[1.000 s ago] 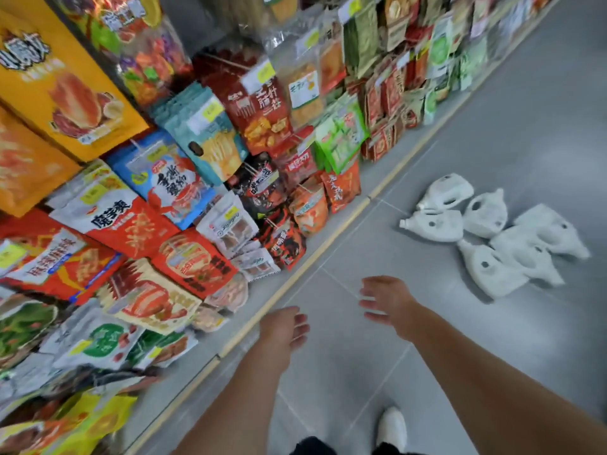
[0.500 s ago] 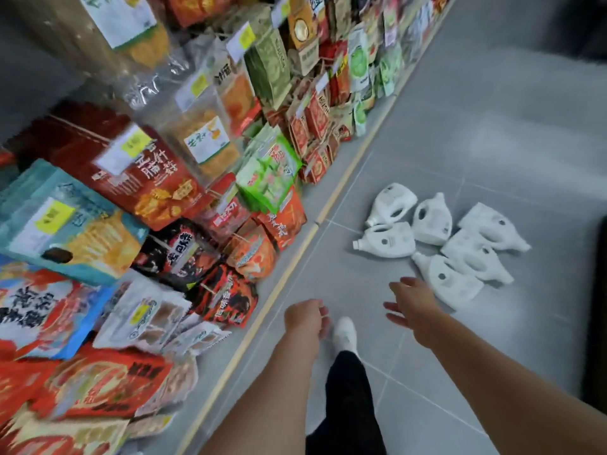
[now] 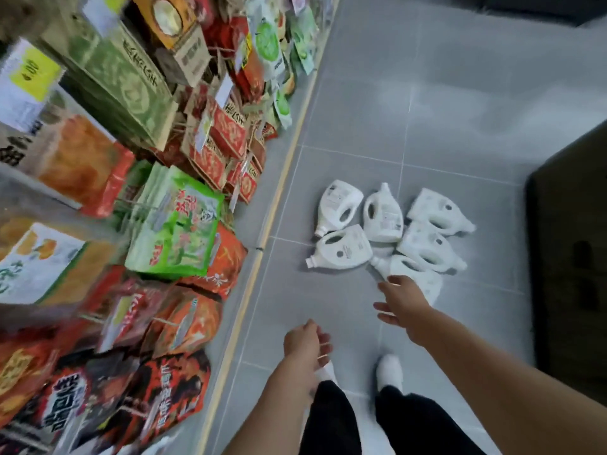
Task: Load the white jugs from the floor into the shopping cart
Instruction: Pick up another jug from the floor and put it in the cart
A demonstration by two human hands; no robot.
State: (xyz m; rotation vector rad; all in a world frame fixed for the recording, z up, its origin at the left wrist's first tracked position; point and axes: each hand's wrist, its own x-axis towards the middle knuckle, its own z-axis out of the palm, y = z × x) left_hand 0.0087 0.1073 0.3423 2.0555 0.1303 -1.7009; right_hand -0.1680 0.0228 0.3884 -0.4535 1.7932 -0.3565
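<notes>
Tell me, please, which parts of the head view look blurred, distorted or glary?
Head view: the snack packets on the left shelf are smeared by motion; the white jugs read fairly sharp; the wide lens bows the yellow edge strip; pale glare lies on the floor tiles; the dark block shows little detail.

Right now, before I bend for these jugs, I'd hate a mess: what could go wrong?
1. The nearest jug by your right hand lies against the jugs beside it; tugging it may roll or scatter them.
2. The snack bags bulge out near your left hand; bending could brush some off.
</notes>
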